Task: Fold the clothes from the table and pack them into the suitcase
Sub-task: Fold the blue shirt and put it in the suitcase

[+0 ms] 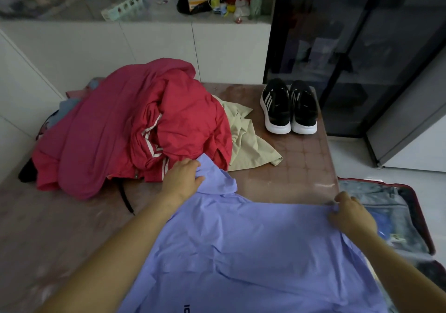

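Center frame, a person's left hand [183,179] pinches a bunched corner of a smooth lavender shirt [241,252]. At center right, the right hand [352,216] grips the shirt's far edge, fingers curled into the cloth. The shirt lies spread w/ soft creases across the lower frame, on a glossy brown table [301,167] w/ a tile pattern. Upper left: a rumpled red jacket [135,129] w/ white stripes, heaped beside a beige garment [248,148]. Black sneakers [289,107] w/ white soles stand upper right. An open red-rimmed suitcase [421,216], lower right, holds folded blue fabric.
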Tool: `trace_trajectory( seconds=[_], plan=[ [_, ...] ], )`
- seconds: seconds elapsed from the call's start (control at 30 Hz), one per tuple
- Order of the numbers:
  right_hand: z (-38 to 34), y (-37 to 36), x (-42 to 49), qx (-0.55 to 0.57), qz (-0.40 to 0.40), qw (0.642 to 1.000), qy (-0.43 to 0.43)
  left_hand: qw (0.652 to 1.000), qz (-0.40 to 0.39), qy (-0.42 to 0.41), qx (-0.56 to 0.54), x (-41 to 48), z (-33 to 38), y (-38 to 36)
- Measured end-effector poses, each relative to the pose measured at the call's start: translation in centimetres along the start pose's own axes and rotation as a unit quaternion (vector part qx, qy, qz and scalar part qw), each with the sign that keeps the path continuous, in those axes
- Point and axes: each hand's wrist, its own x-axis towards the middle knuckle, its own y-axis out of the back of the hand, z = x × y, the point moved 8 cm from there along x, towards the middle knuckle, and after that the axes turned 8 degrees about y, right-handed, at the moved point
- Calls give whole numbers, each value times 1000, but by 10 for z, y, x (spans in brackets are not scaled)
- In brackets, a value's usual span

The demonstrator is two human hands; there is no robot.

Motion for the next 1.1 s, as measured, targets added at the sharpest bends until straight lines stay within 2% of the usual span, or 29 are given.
trace_trajectory(
  seconds=[0.07,0.13,0.2,0.3,0.37,0.43,0.5,0.53,0.6,0.67,0.73,0.83,0.9,0.97,1.03,1.1],
  plan=[
    [6,-1,3,1,-5,1000,-4,998,0,0,59,9,-3,-6],
    [13,7,6,56,8,998,-12,998,34,2,47,16,-10,3],
    [26,18,9,119,40,991,-40,996,69,33,-41,22,-24,19],
    [41,23,15,200,53,976,-64,975,117,115,-152,27,-58,40],
    [42,15,18,268,35,959,-86,969,99,153,-169,28,-80,35],
    [37,1,18,361,5,925,-115,968,63,178,-163,24,-94,23],
    [28,-3,17,375,-8,922,-98,964,69,189,-175,15,-93,18],
    [26,-2,19,347,-8,935,-72,964,96,171,-177,11,-84,21],
    [22,12,19,216,28,976,-21,971,163,83,-154,4,-50,32],
    [6,21,17,163,39,986,28,978,183,-23,-101,-2,-9,35],
    [-15,21,23,137,31,986,93,982,147,-91,-80,-3,26,25],
    [-43,13,30,75,-19,981,176,984,42,-155,-78,-7,72,-5],
    [-51,6,35,52,-49,979,192,980,-20,-193,-53,-10,101,-28],
    [-56,10,35,45,-68,980,179,976,-81,-197,-54,-14,128,-45],
    [-58,18,31,139,-69,974,166,971,-126,-187,-78,-19,153,-59],
    [-59,32,22,253,-65,951,163,957,-200,-161,-133,-23,174,-77]
  ],
)
